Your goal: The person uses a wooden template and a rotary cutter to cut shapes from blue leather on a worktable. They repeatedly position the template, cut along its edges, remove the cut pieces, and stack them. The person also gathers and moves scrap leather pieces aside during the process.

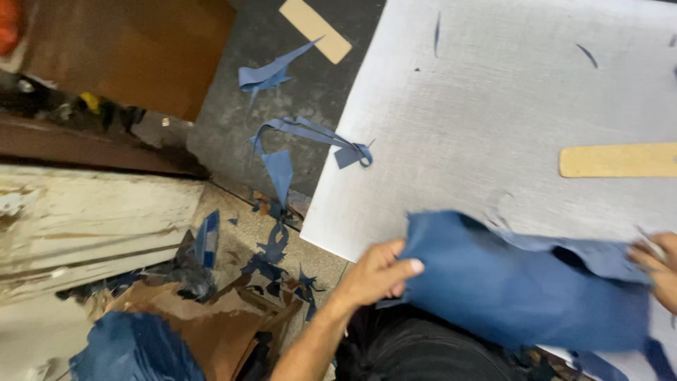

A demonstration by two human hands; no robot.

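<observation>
A large piece of blue fabric (522, 282) lies across the near edge of a big grey-white board (493, 106) and over my lap. My left hand (377, 271) grips the fabric's left edge, thumb on top. My right hand (656, 268) holds the fabric's right side at the frame's edge; something thin and pale shows by its fingers, too blurred to name. A flat tan strip template (617, 161) lies on the board to the right, above my right hand.
Blue fabric scraps (282, 162) litter the grey floor left of the board. A second tan strip (315, 29) lies on the floor at top. Brown cardboard (141, 49), a worn white plank (92, 212) and a heap of blue cloth (134, 349) fill the left.
</observation>
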